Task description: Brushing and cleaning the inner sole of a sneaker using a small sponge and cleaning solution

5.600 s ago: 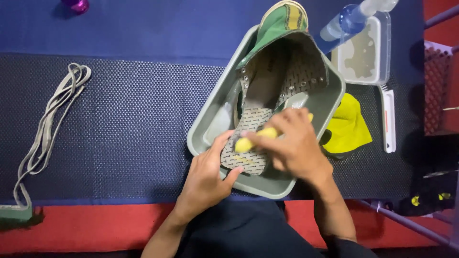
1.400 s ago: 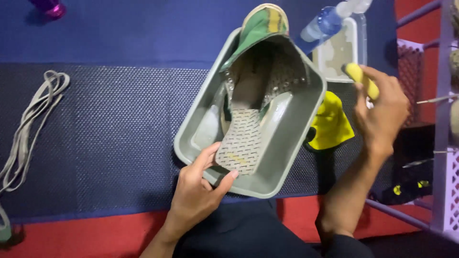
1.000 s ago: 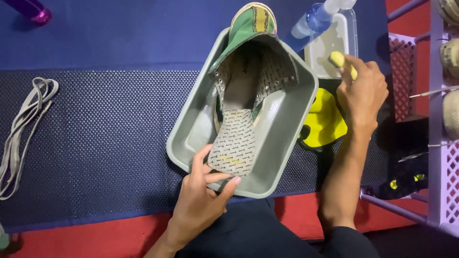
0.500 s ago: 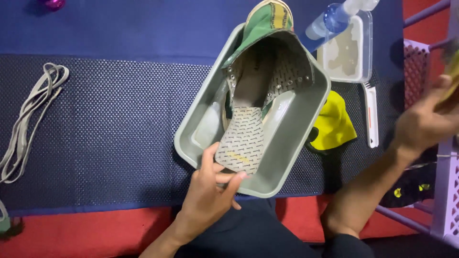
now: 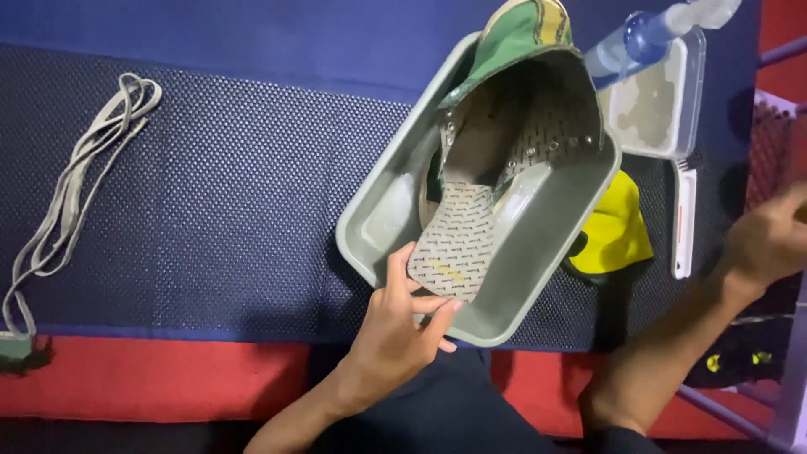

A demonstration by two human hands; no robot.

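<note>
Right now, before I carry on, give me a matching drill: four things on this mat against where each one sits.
Things:
1. shoelaces
2. shoe
3. yellow cloth
4. spray bottle

Places:
A. inside the grey tub
B. far left of the mat
C. top right, over the clear container
D. just right of the tub

Pairs: 1-B, 2-A, 3-D, 4-C

In the upper right of the frame a clear plastic spray bottle (image 5: pixel 651 38) with a blue neck lies tilted across a shallow, clear rectangular plastic container (image 5: pixel 664 97) whose inside looks smeared white, perhaps with residue. No labels, signs or screens show anywhere on the surface.
</note>
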